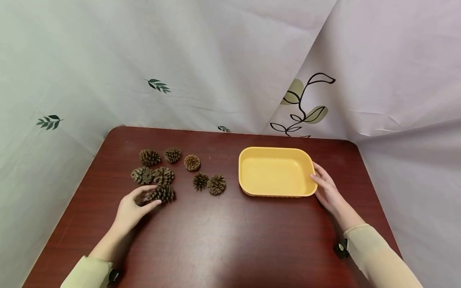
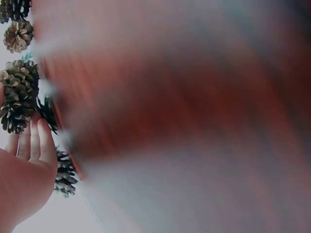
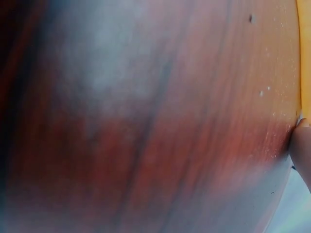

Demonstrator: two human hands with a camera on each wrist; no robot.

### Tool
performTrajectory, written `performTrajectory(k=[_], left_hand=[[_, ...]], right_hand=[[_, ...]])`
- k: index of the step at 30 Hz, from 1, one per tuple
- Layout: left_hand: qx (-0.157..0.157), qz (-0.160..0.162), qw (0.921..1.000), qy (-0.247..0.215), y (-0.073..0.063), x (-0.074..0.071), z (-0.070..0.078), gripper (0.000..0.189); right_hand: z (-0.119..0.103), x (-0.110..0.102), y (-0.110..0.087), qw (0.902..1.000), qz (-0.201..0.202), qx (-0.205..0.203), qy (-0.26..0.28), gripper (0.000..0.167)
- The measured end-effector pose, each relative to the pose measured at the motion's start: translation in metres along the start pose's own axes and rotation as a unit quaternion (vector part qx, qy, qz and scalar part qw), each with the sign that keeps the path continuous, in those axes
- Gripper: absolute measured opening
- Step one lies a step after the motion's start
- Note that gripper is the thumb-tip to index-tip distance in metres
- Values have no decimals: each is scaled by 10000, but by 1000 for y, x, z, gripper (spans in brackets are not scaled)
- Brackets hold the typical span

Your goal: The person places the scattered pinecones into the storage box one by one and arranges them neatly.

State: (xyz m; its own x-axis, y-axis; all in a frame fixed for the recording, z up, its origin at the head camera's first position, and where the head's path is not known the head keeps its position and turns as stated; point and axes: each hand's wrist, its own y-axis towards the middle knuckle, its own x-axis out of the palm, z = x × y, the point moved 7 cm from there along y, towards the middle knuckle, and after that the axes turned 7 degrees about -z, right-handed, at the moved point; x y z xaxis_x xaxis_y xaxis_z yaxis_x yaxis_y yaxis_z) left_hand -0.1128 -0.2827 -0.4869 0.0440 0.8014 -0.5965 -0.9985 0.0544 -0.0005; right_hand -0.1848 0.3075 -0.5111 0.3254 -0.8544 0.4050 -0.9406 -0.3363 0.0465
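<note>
My left hand (image 1: 130,208) has its thumb and fingers around a brown pine cone (image 1: 163,194) at the left of the table. That cone (image 2: 19,97) also shows at the left edge of the left wrist view, against the fingers. Just behind it lie more pine cones, among them a greyish one (image 1: 142,175) and a wide-scaled one (image 1: 163,175). On the right, my right hand (image 1: 328,191) pinches the right rim of a yellow rectangular plastic basin (image 1: 275,194), thumb over the edge. No object lies inside the basin. In the right wrist view only part of the hand (image 3: 302,145) shows.
Other pine cones lie towards the middle, such as a round one (image 1: 192,162) and a larger one (image 1: 216,185), left of the basin. Dark red wood forms the table (image 1: 230,236). White cloth (image 1: 216,60) with printed leaves hangs behind and beside it.
</note>
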Motion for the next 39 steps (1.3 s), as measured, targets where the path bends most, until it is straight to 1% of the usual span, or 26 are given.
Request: performTrajectory(k=[3, 8, 14, 19, 23, 26, 30, 33, 39], left_hand=[[139, 104, 9996, -216, 3, 3, 8, 44], [417, 202, 9974, -544, 10, 9, 29, 45], [727, 165, 9925, -964, 27, 18, 57, 46], [944, 11, 9900, -1050, 44, 29, 78, 48], [1017, -203, 9870, -1230, 53, 42, 93, 50], [1054, -347, 9849, -1331, 60, 53, 102, 51], [1110, -528, 9837, -1312, 68, 69, 112, 52], [1187, -639, 9838, -1185, 74, 81, 121, 52], [1459, -873, 9815, -876, 84, 101, 140, 51]], right_hand=[[0, 0, 0, 10000, -47, 2, -3, 49], [0, -1, 0, 9999, -121, 17, -11, 51], [-1, 0, 1, 9999, -143, 25, -43, 51], [-1, 0, 1, 9999, -145, 49, -70, 50], [-1, 0, 0, 9998, -129, 58, -106, 48], [-1, 0, -1, 9998, -94, 89, -127, 47], [-1, 1, -1, 9999, -5, 115, -118, 47], [-1, 1, -1, 9999, 30, 105, -96, 47], [-1, 0, 0, 9999, -7, 76, -146, 47]])
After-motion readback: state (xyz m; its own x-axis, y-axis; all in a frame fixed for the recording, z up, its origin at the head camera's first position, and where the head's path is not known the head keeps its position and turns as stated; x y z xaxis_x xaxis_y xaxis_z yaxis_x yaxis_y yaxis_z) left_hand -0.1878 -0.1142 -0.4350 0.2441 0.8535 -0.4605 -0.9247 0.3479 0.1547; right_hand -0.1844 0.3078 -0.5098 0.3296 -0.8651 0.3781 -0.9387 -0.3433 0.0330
